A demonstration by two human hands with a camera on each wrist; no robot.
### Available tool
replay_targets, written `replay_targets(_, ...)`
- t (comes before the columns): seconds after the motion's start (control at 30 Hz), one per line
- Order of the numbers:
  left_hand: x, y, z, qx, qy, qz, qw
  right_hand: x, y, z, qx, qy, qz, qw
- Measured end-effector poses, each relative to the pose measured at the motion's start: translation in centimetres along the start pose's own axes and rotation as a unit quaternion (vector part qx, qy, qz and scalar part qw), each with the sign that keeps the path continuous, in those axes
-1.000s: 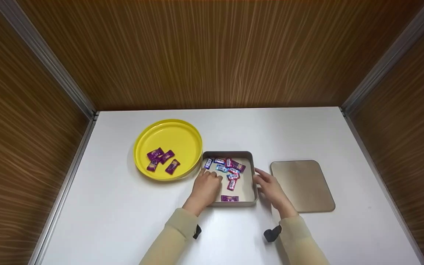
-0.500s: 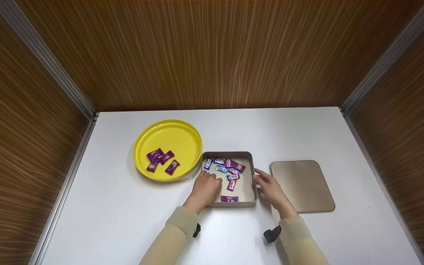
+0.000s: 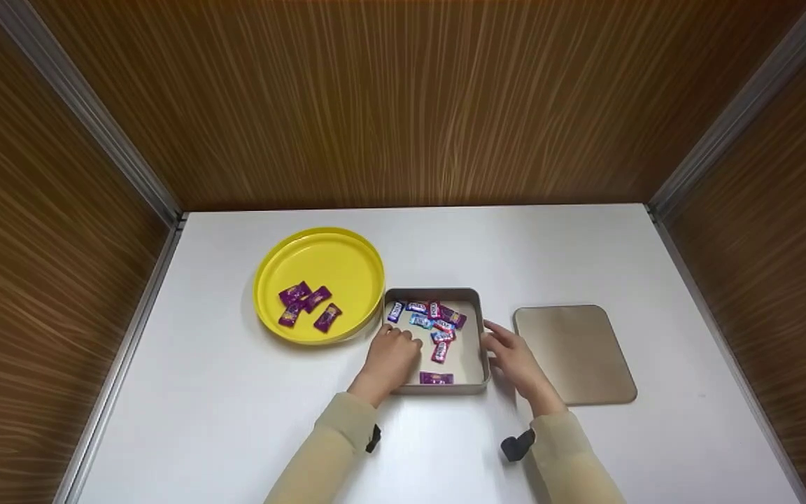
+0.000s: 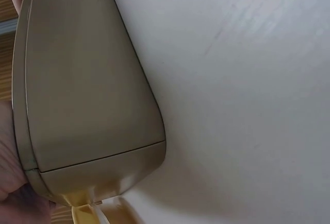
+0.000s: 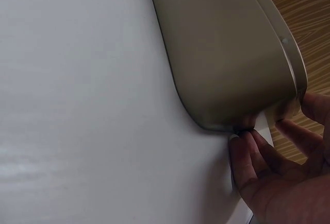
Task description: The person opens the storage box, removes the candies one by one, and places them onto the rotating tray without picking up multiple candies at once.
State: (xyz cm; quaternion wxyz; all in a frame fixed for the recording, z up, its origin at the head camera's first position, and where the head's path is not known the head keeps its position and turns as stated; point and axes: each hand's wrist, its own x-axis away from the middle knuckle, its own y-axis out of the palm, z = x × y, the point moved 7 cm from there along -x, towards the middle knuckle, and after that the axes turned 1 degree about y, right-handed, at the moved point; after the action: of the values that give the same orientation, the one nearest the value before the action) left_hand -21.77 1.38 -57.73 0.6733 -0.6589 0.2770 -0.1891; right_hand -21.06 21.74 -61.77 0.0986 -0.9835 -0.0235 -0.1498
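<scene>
Nothing has clearly moved since the earlier frame: both hands keep their places at the square tin, and every candy lies as it did. Fingers of the left hand are bent over the tin's left side; whether they grip its rim or pinch something inside is hidden. Those of the right hand are loosely spread, their tips touching the outside of the tin's right wall, with nothing enclosed.

The step in hand looks like steadying the tin, which sits uncovered on the desk between the two hands. A next move on its contents would call for one hand to come off the wall while the other braces it.

Within the tin, a group of small red and blue wrapped candies takes up the far half, one purple candy among them; a second purple candy lies along the near wall. Left of the tin and just beside it is a round yellow tray bearing four purple-wrapped candies. Right of the tin, beyond the right hand, a flat panel, probably its lid, lies apart. For reaching inside, the left hand itself is the main obstacle, covering that edge.
</scene>
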Motion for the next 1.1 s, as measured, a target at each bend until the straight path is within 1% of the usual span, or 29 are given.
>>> replay_targets(0.2,0.0,-0.1,-0.1,0.024,-0.006,-0.003,0.9997,0.0,0.0,0.0,0.002,0.000,-0.003,1.0000)
replay_targets(0.37,0.2,-0.6,-0.3,0.070,-0.018,0.005,0.9974,0.0,0.0,0.0,0.005,0.002,-0.001,1.0000)
replay_targets(0.5,0.7,-1.7,-0.7,0.120,-0.033,0.027,0.9919,-0.1,0.1,0.0,0.008,0.006,-0.001,1.0000)
replay_targets(0.6,1.2,-2.8,-1.3,0.161,-0.050,0.053,0.9842,-0.1,0.1,-0.1,0.007,0.005,-0.001,1.0000)
replay_targets(0.67,1.5,-3.6,-2.0,0.188,-0.064,0.075,0.9772,0.1,0.1,-0.7,0.002,-0.002,-0.002,1.0000)
replay_targets(0.8,2.2,-4.9,-3.7,0.234,-0.102,0.097,0.9619,0.1,0.1,-0.8,-0.001,-0.009,-0.002,1.0000)
replay_targets(0.87,2.6,-5.4,-4.8,0.243,-0.116,0.113,0.9565,0.1,0.1,-0.7,-0.003,-0.007,-0.002,1.0000)
replay_targets(0.9,2.7,-5.6,-5.4,0.245,-0.120,0.123,0.9540,-0.2,0.1,-0.3,-0.004,-0.005,0.000,1.0000)
replay_targets(0.97,3.1,-5.9,-6.6,0.243,-0.127,0.152,0.9496,-0.1,0.0,-0.2,-0.004,-0.001,0.002,1.0000)
replay_targets(1.03,3.6,-6.0,-8.0,0.239,-0.139,0.174,0.9452,0.0,0.0,-0.1,-0.006,0.001,0.002,1.0000)
replay_targets(1.1,4.2,-5.7,-9.5,0.239,-0.161,0.183,0.9398,0.1,0.0,-0.1,-0.001,0.004,0.002,1.0000)
